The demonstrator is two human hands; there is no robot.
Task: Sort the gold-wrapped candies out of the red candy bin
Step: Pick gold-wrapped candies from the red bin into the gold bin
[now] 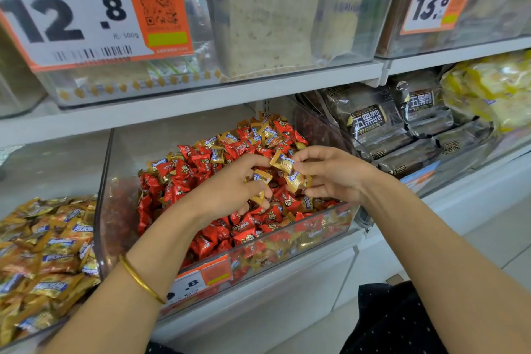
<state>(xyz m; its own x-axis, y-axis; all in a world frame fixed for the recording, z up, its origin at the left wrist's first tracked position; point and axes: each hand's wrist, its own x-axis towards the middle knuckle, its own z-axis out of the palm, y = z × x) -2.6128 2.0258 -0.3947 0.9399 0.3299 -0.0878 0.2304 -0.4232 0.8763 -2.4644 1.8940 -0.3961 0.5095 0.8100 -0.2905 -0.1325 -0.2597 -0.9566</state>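
Both hands [230,190] [330,175] pinch gold, blue-labelled candies [283,162].

Light: bright, even; I see soft shadows.
Glare: sheen on the red candy bin [287,241].
Edges: shelf [201,99] bows, price tag [71,14] blurs.

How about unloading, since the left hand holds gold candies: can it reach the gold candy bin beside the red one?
Probably yes. The gold candy bin lies open-topped right beside the left hand's forearm; only the red bin's clear side wall stands between.
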